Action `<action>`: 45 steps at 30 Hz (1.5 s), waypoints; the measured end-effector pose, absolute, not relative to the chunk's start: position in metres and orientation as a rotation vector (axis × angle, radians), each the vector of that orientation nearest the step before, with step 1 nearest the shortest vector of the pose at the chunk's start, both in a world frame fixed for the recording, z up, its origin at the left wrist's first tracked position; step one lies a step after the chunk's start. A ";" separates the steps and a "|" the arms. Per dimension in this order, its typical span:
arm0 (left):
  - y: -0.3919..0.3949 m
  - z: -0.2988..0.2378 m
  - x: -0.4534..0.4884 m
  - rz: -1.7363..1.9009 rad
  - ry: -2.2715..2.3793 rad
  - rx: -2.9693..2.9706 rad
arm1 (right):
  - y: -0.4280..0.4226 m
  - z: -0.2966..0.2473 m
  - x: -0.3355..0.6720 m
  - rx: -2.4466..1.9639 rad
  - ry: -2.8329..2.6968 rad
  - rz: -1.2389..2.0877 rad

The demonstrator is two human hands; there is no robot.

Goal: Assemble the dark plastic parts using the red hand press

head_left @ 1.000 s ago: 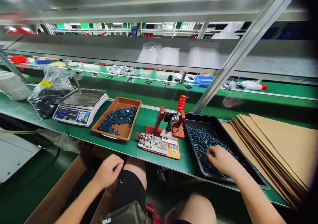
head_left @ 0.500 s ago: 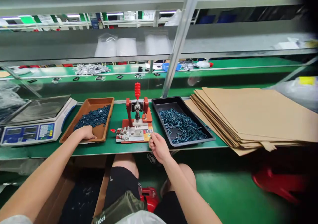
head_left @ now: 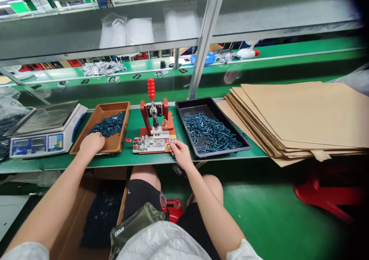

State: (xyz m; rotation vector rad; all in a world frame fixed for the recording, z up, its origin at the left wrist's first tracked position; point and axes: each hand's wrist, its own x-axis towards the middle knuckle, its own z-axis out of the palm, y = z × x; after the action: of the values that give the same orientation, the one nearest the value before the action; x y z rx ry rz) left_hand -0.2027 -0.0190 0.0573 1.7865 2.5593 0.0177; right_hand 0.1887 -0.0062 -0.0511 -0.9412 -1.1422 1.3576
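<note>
**Left of centre, left hand (head_left: 92,143) over brown tray (head_left: 115,142)**

I see the fingers curled at the dark-blue pieces (head_left: 111,123); whether they grasp any, I cannot tell. At centre, the right hand (head_left: 181,153) bunches its fingertips by the right edge of the press (head_left: 155,131), hold unclear. Bare green bench (head_left: 179,128) separates press from black tray (head_left: 201,107).

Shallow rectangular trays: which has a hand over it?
The brown tray left of the red-handled press: the left hand is over it, none over the black tray.
</note>
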 end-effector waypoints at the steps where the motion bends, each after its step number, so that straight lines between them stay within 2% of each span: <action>1: -0.025 0.061 -0.197 0.143 2.582 1.824 | -0.007 -0.052 0.189 -0.952 -1.139 1.341; 5: -0.043 0.069 -0.146 0.540 2.563 1.982 | -0.007 -0.054 0.191 -0.973 -1.173 1.285; 9: -0.044 0.054 -0.072 0.780 1.993 2.223 | -0.008 -0.058 0.190 -0.993 -1.175 1.259; 12: -0.028 0.038 -0.035 0.690 1.748 2.308 | -0.010 -0.059 0.189 -1.006 -1.175 1.255; 18: 0.008 0.017 -0.020 0.547 1.702 2.375 | -0.012 -0.056 0.188 -1.017 -1.192 1.260; 24: 0.013 -0.001 -0.012 0.562 1.703 2.449 | -0.012 -0.057 0.187 -1.039 -1.194 1.233; 33: 0.011 0.019 0.000 0.232 1.834 2.373 | -0.013 -0.060 0.185 -1.036 -1.229 1.238; 36: 0.012 0.021 0.002 0.223 1.880 2.316 | -0.013 -0.060 0.184 -1.010 -1.203 1.267; 42: 0.014 0.017 -0.010 0.274 1.770 2.334 | 0.001 -0.047 0.189 -1.118 -1.513 0.927; 45: 0.011 0.015 -0.019 0.319 1.683 2.370 | 0.016 -0.045 0.187 -1.146 -1.637 0.926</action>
State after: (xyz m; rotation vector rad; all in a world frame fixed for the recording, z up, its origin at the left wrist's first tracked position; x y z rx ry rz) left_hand -0.0189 0.0109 0.0150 2.3695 1.6833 0.3195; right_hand 0.1869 0.0159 -0.0451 -1.1462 -1.6374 0.9256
